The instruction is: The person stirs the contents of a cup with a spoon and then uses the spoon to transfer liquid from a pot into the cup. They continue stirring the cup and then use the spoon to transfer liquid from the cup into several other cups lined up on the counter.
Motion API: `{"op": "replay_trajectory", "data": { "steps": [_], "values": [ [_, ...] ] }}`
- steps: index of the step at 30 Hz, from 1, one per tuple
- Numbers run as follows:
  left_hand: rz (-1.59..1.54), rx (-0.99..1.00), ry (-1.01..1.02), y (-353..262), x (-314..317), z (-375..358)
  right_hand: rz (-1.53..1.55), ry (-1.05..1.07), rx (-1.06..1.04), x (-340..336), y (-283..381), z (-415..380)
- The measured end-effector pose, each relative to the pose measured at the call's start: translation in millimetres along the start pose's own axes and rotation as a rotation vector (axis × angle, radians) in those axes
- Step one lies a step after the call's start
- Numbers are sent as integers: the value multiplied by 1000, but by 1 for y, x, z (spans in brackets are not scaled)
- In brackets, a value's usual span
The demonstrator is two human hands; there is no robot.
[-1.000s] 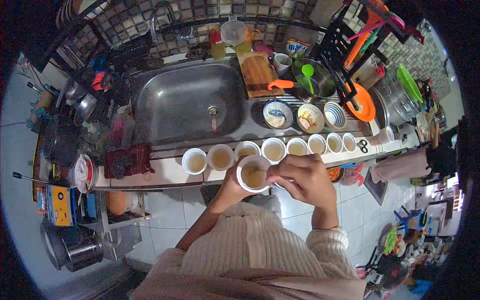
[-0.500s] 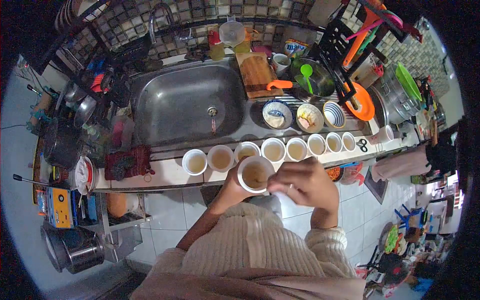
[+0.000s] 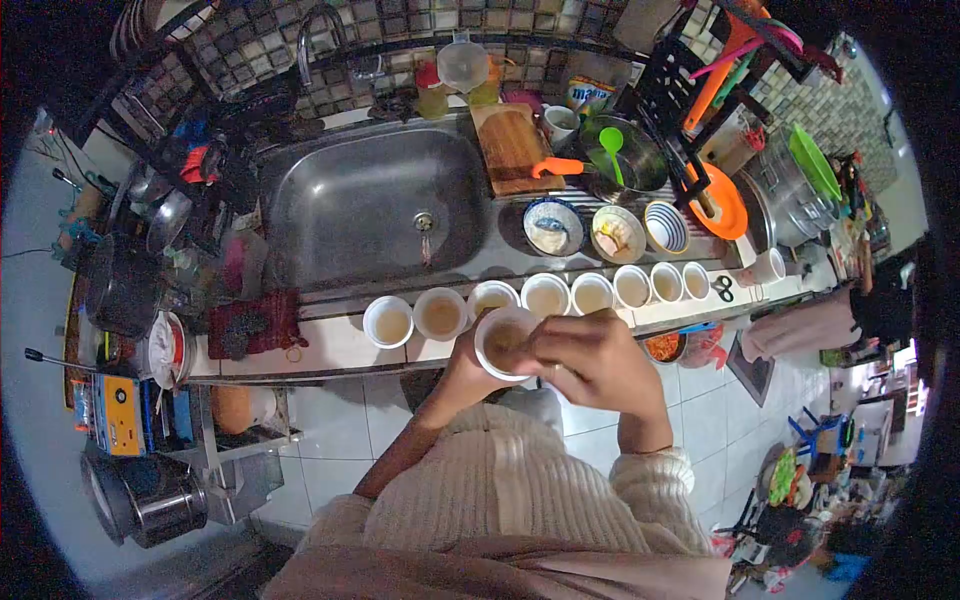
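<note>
My left hand (image 3: 470, 372) is wrapped round a white cup (image 3: 487, 352) with pale brownish liquid inside, held upright in front of the counter edge. My right hand (image 3: 590, 362) is closed in a pinch over the cup's right rim; whatever its fingertips hold is hidden. Just beyond, along the counter's front edge, several similar white cups (image 3: 388, 322) stand in a row with pale liquid in them. The held cup overlaps the lower part of one cup in that row (image 3: 493, 298).
Behind the row is a steel sink (image 3: 360, 215). Three bowls (image 3: 553, 228) stand right of it, near a pot (image 3: 640, 170) with a green spoon (image 3: 612, 150). A cutting board (image 3: 512, 150) lies behind. Black scissors (image 3: 722, 289) and a dark red cloth (image 3: 255, 325) flank the cups.
My right hand has shifted slightly left and come further over the held cup's rim. My left hand and the cup have barely moved.
</note>
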State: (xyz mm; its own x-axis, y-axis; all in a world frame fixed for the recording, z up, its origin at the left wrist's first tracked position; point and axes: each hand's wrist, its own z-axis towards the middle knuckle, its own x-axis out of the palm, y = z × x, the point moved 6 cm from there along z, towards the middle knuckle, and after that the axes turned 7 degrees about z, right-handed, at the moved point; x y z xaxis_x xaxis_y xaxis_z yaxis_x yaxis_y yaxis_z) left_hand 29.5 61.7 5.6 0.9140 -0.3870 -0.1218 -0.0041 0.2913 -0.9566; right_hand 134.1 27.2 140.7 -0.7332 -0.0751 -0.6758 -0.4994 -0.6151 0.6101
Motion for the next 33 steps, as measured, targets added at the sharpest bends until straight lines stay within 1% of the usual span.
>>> {"op": "replay_trajectory", "data": {
  "steps": [1, 2, 3, 5, 6, 7, 9, 11, 13, 14, 15, 17, 18, 19, 21, 22, 23, 25, 26, 28, 29, 31, 32, 33],
  "values": [
    [-45, -2, 1, 0, -1, 0, 53, 21, -32, 2, 3, 0],
    [-44, -2, 1, 2, -1, 0, 41, 42, -6, 0, 0, -3],
    [14, -10, 19, 5, 0, -1, 41, 42, -4, 0, 0, -2],
    [70, -18, 39, 7, 3, -3, -121, -99, 131, -9, -7, 3],
    [60, -18, 29, 2, 2, -1, -82, -147, 72, -8, -3, 6],
    [51, -17, 19, 0, 1, 0, -83, -148, 71, -9, -2, 6],
    [40, -19, 20, 2, -1, 1, 38, 35, -32, 1, 5, 7],
    [26, -23, 20, 3, -1, -1, 37, 32, -16, 0, 1, 4],
    [63, -9, -20, 2, 0, -2, -116, -72, 161, -10, -10, 7],
    [62, -8, -19, 2, 0, -1, -67, -142, 90, -10, -5, 9],
    [102, 30, 10, 2, 0, 1, -68, -143, 89, -11, -4, 9],
    [144, 63, 36, 1, 0, 1, -9, 91, -76, 3, 8, 9],
    [109, 11, 55, 4, 0, 0, 37, 68, -17, 3, 2, 5],
    [73, -38, 74, 7, 1, 0, 38, 69, -17, 2, 0, 6],
    [70, -11, 55, 0, 2, 1, -156, -11, 61, -6, -10, 8],
    [67, 18, 33, -4, 1, 2, -96, -15, 103, -8, -8, 13],
    [67, 20, 33, -4, 1, 2, -98, -15, 102, -8, -7, 14],
    [-12, -20, 17, -2, -3, 2, 35, 80, -58, 0, 3, 15],
    [-11, -23, 15, -3, -4, 2, 38, 82, -59, 0, 2, 15],
    [82, -45, 92, -3, 0, -1, -98, 62, 65, -5, -9, 15],
    [81, -47, 95, 2, 2, -1, -168, 50, 129, -7, -13, 14],
    [169, 102, 99, 5, 5, 5, -164, 30, 116, -3, -14, 14],
    [169, 103, 99, 7, 5, 4, -86, 87, 16, 0, -6, 15],
    [113, 36, 93, 8, 2, 3, -6, 145, -82, 3, 1, 15]
  ]
}}
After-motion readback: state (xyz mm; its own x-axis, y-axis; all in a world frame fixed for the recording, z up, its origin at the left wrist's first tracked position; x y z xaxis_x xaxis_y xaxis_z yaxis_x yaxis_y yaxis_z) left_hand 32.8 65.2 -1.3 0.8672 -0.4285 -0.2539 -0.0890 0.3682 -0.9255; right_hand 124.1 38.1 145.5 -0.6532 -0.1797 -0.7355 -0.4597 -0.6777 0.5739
